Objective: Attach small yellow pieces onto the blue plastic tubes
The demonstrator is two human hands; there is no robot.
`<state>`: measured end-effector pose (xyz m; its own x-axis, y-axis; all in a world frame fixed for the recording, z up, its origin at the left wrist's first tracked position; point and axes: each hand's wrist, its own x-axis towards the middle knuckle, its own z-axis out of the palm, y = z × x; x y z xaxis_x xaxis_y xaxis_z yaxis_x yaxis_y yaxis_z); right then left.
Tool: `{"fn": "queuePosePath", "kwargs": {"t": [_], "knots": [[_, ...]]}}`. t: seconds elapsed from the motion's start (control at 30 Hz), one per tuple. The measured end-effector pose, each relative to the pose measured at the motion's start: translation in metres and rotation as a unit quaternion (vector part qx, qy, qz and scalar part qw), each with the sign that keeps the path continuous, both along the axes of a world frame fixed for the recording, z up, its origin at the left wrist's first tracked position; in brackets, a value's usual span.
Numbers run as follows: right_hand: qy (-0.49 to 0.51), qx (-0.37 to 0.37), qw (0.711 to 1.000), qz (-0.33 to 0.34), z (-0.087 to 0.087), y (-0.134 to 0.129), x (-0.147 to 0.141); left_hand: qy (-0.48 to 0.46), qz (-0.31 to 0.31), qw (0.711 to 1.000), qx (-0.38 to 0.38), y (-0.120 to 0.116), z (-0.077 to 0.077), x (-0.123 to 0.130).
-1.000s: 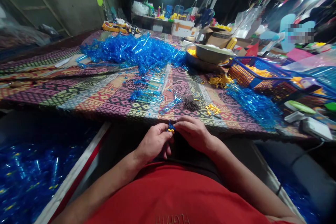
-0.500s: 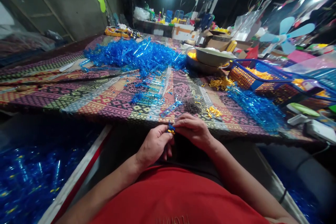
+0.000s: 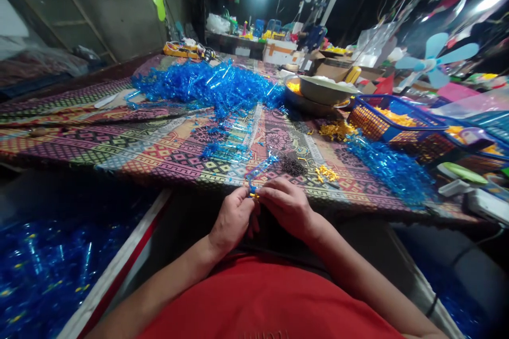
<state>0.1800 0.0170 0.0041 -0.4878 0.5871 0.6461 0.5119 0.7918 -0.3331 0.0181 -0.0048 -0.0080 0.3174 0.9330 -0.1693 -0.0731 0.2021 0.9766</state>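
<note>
Just off the table's near edge, my left hand point(image 3: 231, 218) pinches a small blue and yellow plastic piece point(image 3: 253, 194) between thumb and fingers. From the other side, my right hand point(image 3: 287, 204) has its fingertips closed on the same piece, hiding part of it. Right beyond the hands lies a clear blue plastic part point(image 3: 261, 166). A heap of tiny dark pieces point(image 3: 293, 166) and a small group of yellow pieces point(image 3: 326, 174) lie on the patterned cloth to the right of it.
A large pile of clear blue parts point(image 3: 210, 85) covers the table's middle, with more blue parts point(image 3: 392, 169) at right. Metal bowls point(image 3: 324, 90) and blue baskets point(image 3: 397, 116) of yellow pieces stand behind. A blue-bladed fan point(image 3: 431, 61) is at right; a bin of blue items point(image 3: 43, 265) sits lower left.
My hands have shifted slightly left with the small piece between them. The yellow part of it now points sideways between the fingertips. The view has moved a little.
</note>
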Motion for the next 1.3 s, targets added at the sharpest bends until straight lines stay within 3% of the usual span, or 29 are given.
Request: {"fn": "queuePosePath", "kwargs": {"t": [0.13, 0.27, 0.4, 0.6, 0.77, 0.87, 0.97, 1.07, 1.13, 1.3], "knots": [[-0.062, 0.043, 0.997, -0.001, 0.003, -0.003, -0.003, -0.052, -0.011, 0.999, -0.001, -0.002, -0.001, 0.0], [-0.127, 0.067, 0.99, -0.01, 0.009, -0.006, -0.008, -0.192, -0.036, 0.979, -0.056, -0.002, -0.002, 0.003], [-0.108, 0.046, 0.992, -0.042, 0.008, -0.008, -0.012, -0.277, -0.027, 0.957, -0.085, -0.001, -0.005, 0.006], [-0.073, 0.022, 0.996, -0.042, 0.001, -0.004, -0.02, -0.255, 0.019, 0.965, -0.057, -0.003, -0.012, 0.003], [-0.151, 0.083, 0.983, -0.058, 0.001, 0.004, -0.04, -0.146, 0.178, 0.973, 0.004, -0.008, -0.014, 0.001], [-0.182, 0.106, 0.976, -0.061, 0.0, 0.008, -0.053, -0.123, 0.223, 0.967, 0.012, -0.009, -0.011, 0.001], [-0.185, 0.072, 0.979, -0.054, -0.001, 0.014, -0.056, -0.142, 0.227, 0.963, -0.006, -0.005, -0.01, -0.001], [-0.14, -0.012, 0.99, -0.02, -0.001, 0.026, -0.045, -0.194, 0.184, 0.963, -0.042, 0.004, -0.011, -0.009], [-0.131, -0.038, 0.99, -0.034, 0.001, 0.037, -0.031, -0.23, 0.156, 0.959, -0.065, 0.009, -0.011, -0.015], [-0.333, -0.035, 0.936, -0.106, 0.006, 0.061, -0.005, -0.262, 0.149, 0.949, -0.091, 0.011, -0.012, -0.023]]}}
